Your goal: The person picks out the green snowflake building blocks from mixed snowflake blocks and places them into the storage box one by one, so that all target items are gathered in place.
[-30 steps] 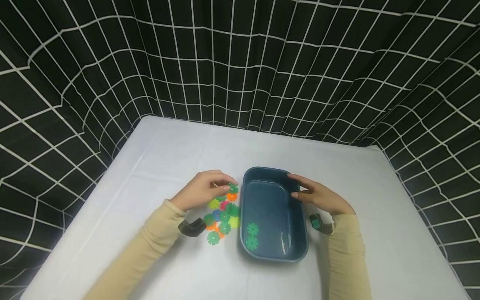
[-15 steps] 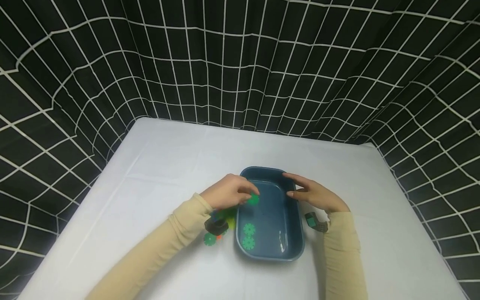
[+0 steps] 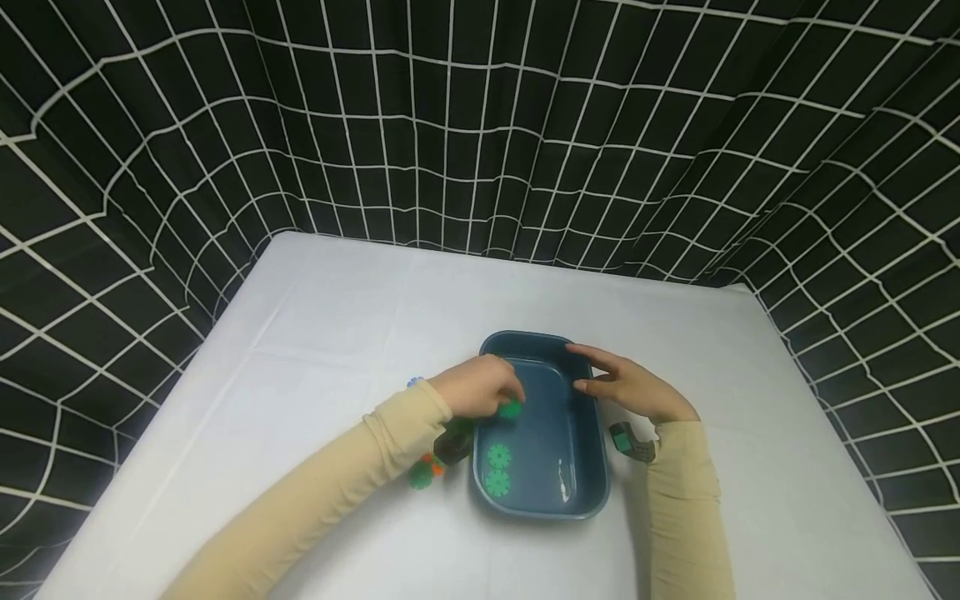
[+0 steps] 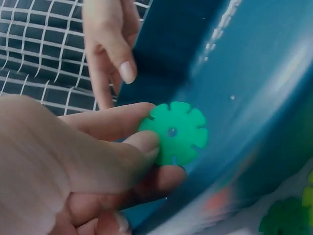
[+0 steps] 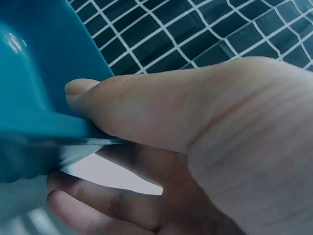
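Our left hand (image 3: 480, 390) pinches a thin, light, stiff green disc (image 4: 173, 132) by its notched edge over the bin (image 3: 585, 475), while our right hand (image 3: 633, 392) seemingly grips the rim.

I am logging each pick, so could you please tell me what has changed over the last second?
The left hand carried a green gear disc, pinched in its fingers, rightward from the pile beside the blue tub to over its inside. The right hand stayed on the tub's far rim, and two green discs stayed in the tub.
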The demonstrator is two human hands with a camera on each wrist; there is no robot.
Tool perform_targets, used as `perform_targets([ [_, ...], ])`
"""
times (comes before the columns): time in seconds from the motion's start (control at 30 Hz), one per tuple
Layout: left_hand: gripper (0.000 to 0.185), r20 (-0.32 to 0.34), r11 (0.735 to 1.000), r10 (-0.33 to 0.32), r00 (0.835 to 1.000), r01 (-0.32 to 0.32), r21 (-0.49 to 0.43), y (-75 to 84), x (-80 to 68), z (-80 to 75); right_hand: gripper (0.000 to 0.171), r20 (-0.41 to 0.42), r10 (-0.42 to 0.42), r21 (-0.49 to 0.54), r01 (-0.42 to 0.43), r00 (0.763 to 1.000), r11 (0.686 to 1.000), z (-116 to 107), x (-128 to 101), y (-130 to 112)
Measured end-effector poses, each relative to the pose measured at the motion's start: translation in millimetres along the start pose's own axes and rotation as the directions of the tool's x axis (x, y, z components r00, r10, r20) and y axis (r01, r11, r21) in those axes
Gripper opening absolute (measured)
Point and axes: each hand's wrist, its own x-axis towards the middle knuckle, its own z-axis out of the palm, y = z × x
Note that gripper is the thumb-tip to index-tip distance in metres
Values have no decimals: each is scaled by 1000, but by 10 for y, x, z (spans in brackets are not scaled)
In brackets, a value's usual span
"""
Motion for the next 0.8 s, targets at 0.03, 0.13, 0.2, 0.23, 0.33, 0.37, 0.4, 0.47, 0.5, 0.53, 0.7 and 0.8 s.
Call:
perform_targets([
  [0.03,23,17,1000,-1,1000,0,21,20,12,5,60,-3,-4,-2,4,1000,1000,1,-1,-1],
  [0.13,27,74,998,-19,997,14,67,61,45,41,59,-9,-8,-9,8,1000,1000,4,-2,0],
  [0.2,30,108,997,-37,994,28,77,69,61,77,59,-8,-8,-13,8,1000,1000,4,1,5],
  [0.23,30,123,996,-48,991,39,78,69,65,94,59,-8,-4,-14,4,1000,1000,4,3,7],
  [0.33,30,153,995,-67,986,55,84,60,75,126,60,-9,3,-19,-3,1000,1000,2,8,16],
  [0.37,30,163,995,-71,984,57,86,57,77,130,60,-10,4,-20,-5,1000,1000,1,9,17],
  [0.4,30,171,994,-74,982,60,87,56,79,129,60,-11,6,-22,-6,1000,1000,0,11,19],
  [0.47,29,179,994,-70,981,54,91,55,84,123,60,-12,10,-21,-11,1000,1000,-4,12,22],
  [0.5,30,183,994,-68,981,51,95,55,87,118,60,-11,8,-23,-8,1000,1000,-6,11,22],
  [0.53,30,188,994,-68,980,50,97,57,89,111,60,-12,11,-21,-11,1000,1000,-6,9,20],
  [0.7,32,208,991,-90,974,66,116,68,96,95,59,-10,8,-10,-9,1000,1000,-3,9,6],
  [0.8,33,221,987,-111,969,82,136,79,95,99,59,-9,3,-5,-3,1000,1000,3,7,-12],
])
